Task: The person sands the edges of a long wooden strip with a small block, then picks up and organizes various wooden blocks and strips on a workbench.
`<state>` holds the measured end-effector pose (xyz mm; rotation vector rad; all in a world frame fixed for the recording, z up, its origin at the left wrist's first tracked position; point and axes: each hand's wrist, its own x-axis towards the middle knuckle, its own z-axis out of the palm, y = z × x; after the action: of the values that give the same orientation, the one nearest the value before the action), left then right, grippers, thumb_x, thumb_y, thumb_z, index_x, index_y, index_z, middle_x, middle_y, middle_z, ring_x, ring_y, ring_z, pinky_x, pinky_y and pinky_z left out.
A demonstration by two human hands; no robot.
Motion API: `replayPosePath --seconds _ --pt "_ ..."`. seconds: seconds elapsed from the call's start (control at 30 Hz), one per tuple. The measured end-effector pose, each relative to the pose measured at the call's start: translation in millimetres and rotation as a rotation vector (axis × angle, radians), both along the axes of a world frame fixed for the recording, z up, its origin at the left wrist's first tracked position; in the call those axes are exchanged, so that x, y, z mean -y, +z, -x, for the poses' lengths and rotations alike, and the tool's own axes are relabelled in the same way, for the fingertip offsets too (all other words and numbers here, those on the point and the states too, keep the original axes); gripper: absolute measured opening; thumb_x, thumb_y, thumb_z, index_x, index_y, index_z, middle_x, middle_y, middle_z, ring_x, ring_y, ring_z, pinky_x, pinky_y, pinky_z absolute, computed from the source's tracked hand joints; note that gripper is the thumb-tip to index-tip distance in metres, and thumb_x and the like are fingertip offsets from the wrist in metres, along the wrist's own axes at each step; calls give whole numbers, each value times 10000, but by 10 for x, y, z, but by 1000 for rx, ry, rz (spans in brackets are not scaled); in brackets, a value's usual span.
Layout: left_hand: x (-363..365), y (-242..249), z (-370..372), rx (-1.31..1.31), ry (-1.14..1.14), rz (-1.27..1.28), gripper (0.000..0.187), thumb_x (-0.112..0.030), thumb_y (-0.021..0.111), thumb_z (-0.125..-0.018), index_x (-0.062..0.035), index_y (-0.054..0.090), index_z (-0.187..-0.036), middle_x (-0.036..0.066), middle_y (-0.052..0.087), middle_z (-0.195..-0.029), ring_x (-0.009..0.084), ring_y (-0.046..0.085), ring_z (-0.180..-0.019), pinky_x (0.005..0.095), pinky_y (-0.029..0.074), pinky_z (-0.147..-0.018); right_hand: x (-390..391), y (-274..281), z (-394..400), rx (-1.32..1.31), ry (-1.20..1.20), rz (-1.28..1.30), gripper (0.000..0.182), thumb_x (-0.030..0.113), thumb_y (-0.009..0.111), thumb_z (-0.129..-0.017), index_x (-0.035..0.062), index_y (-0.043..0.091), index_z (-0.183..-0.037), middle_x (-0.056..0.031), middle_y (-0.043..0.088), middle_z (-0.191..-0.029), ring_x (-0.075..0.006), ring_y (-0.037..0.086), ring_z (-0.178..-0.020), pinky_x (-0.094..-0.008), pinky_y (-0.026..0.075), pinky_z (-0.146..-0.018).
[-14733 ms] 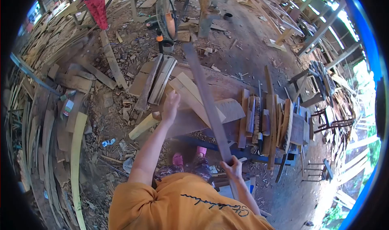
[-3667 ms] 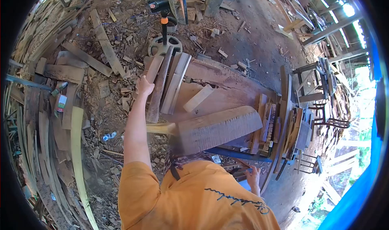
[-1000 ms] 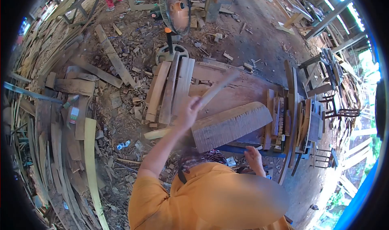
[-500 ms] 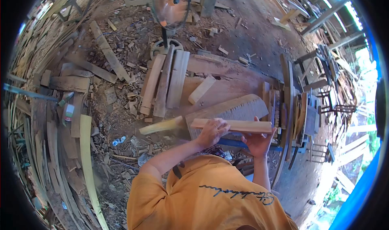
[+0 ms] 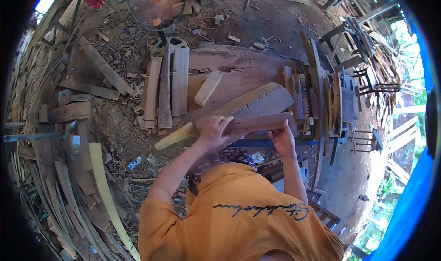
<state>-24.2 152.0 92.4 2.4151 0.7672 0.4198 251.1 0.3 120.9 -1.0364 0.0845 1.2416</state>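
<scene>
A short reddish-brown wooden board (image 5: 258,123) is held crosswise in front of my body, with a broad flat face showing. My left hand (image 5: 213,131) grips its left end, fingers over the top edge. At the other end, my right hand (image 5: 283,140) holds the board between thumb and fingers. Just behind it lies a wide, rough-grained wooden plank (image 5: 257,102) on the work surface. A pale yellow tapered piece of wood (image 5: 174,137) sticks out to the left of that plank. Farther back rests a small light wooden block (image 5: 209,87).
Several long wood pieces (image 5: 180,79) lie side by side at the bench's left. A fan (image 5: 157,6) stands beyond them. Upright boards (image 5: 317,95) and stacked chair-like frames (image 5: 367,84) are on the right. Piled planks (image 5: 69,183) and wood scraps cover the left ground.
The board has been turned in my hands, from a pale face with an edge showing to a darker broad face. My view has shifted, so the surroundings appear displaced.
</scene>
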Motion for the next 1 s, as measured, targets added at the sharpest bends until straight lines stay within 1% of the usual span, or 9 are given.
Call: replayPosePath --seconds 0.17,0.3,0.47,0.5,0.57,0.67,0.87,0.97,1.0 --pt "45 70 65 221 26 128 662 -303 816 -746 -112 546 -1319 126 571 -1079 315 573 -1011 422 485 -908 -169 264 53 84 43 -21 419 424 560 -992 108 543 -1266 -94 645 -1113 -256 646 -992 -350 583 -726" --pt "20 160 245 301 96 114 686 -309 822 -739 -101 538 -1328 132 577 -1077 305 584 -1009 415 486 -902 -469 669 256 129 200 -134 438 409 501 -1023 58 533 -1283 -134 673 -1106 -255 666 -1001 -337 577 -748" --pt "-334 37 387 495 683 141 666 -337 822 -749 -15 567 -1273 188 604 -1136 333 587 -1069 433 477 -921 -502 511 327 299 375 -62 401 339 478 -1042 53 525 -1320 -139 685 -1087 -225 693 -932 -323 573 -754" --pt "-449 -36 418 502 683 136 666 -337 822 -749 -15 567 -1273 188 604 -1136 333 587 -1069 433 477 -921 -463 427 338 390 416 17 378 321 489 -1040 59 536 -1309 -130 690 -1069 -208 694 -905 -316 573 -742" --pt "-682 -210 491 387 917 39 692 -334 815 -742 -28 546 -1301 204 593 -1085 363 590 -1040 445 478 -905 -351 297 363 472 452 107 340 295 529 -1026 64 567 -1272 -104 699 -1035 -164 690 -859 -290 567 -703" --pt "-1000 -607 539 224 1011 53 703 -354 813 -741 -29 542 -1302 219 587 -1113 381 589 -1043 461 474 -921 -160 111 339 459 481 179 349 309 537 -1022 62 571 -1266 -100 701 -1037 -162 690 -851 -279 560 -698" --pt "-1315 -755 303 90 1070 205 703 -335 817 -744 -41 517 -1308 266 553 -1202 424 558 -1120 476 450 -970 89 -25 319 564 443 344 340 292 556 -1013 64 578 -1264 -79 708 -997 -146 679 -821 -269 550 -685" --pt "-1439 -961 279 109 943 71 466 -146 738 -805 -4 557 -1211 262 601 -1082 428 573 -1090 494 447 -960 270 -176 220 691 524 358 344 293 580 -999 57 594 -1250 -69 696 -976 -126 662 -812 -265 541 -677" --pt "-1374 -896 251 68 928 -31 341 -103 578 -890 -4 543 -1215 264 611 -1062 453 577 -995 532 445 -882 351 -267 171 740 556 358 349 298 582 -999 58 595 -1252 -73 687 -997 -121 655 -817 -268 540 -684"
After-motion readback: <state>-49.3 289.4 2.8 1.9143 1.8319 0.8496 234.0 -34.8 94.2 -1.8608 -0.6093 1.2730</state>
